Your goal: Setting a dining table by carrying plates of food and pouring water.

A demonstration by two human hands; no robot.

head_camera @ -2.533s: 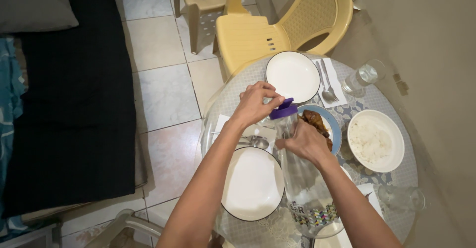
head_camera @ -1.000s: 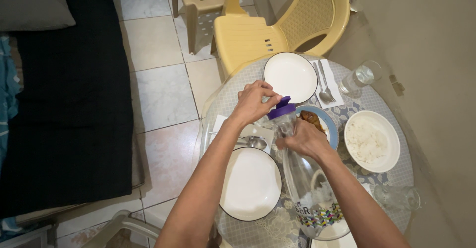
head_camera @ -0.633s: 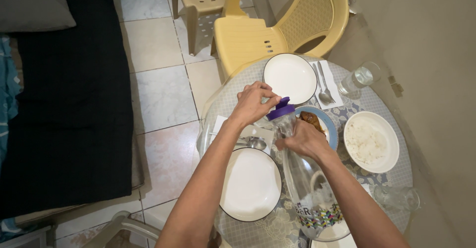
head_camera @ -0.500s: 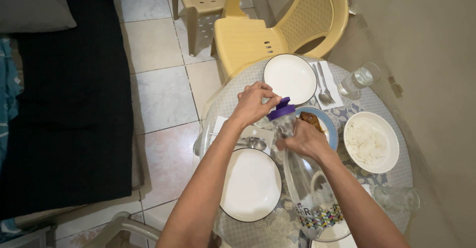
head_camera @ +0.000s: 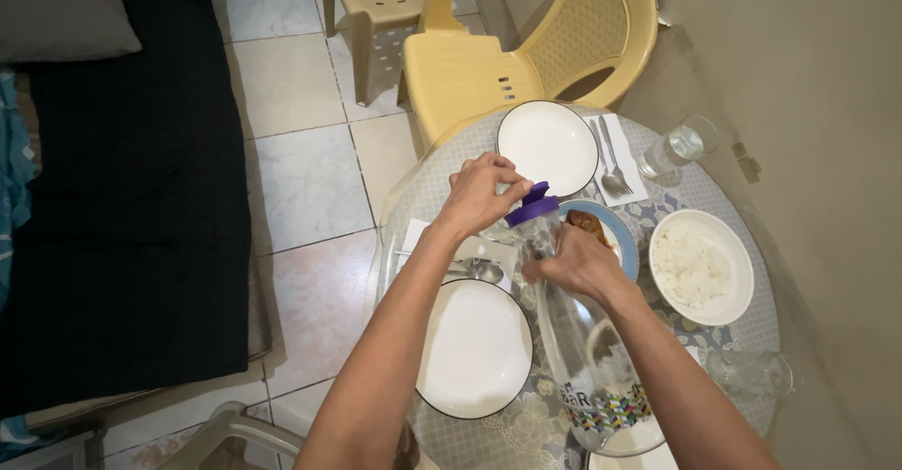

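Clear plastic pitcher [head_camera: 587,357] with purple lid [head_camera: 532,205]: left hand [head_camera: 477,193] pinches lid, right hand [head_camera: 575,261] clamped around neck just below. White round plate [head_camera: 474,348] lies under left forearm.

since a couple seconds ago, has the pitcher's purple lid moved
Yes. The purple lid has tilted up, lifted by the left hand, judged against the white plate behind.

Yellow plastic chair [head_camera: 526,47], two white plates [head_camera: 547,146], rice bowl [head_camera: 700,265], water glass [head_camera: 675,148]
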